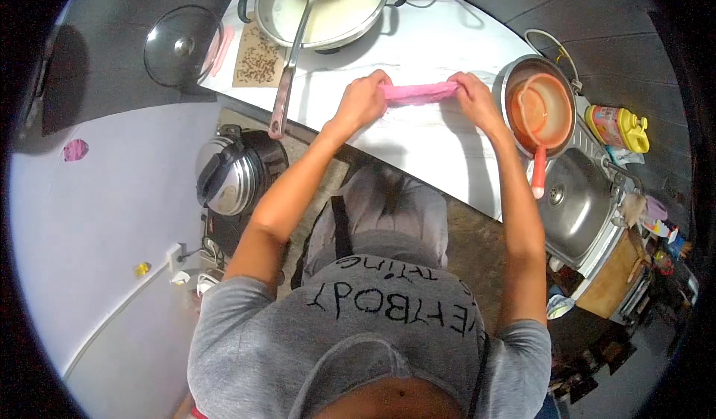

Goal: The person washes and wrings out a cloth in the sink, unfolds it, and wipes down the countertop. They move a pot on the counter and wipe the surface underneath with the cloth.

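Note:
A pink cloth [420, 92] is stretched between my two hands, just over the white marble-patterned tabletop. My left hand [364, 100] grips one end with closed fingers. At the other end, my right hand [476, 100] has its fingers closed on the cloth too. Above my left hand stands a wide pan [328, 44] of pale, creamy liquid. A ladle [289, 83] rests in it, its long handle leaning over the rim toward me. Beside the pan lies a brown sheet [259, 55] dotted with small dark bits.
A metal basin [512, 72] holding an orange dipper [540, 150] stands right of the table [447, 158], by a steel sink [574, 206]. A yellow bottle [634, 134] is behind. A glass lid [183, 46] and a pressure cooker [224, 177] are at left. A cable crosses the back.

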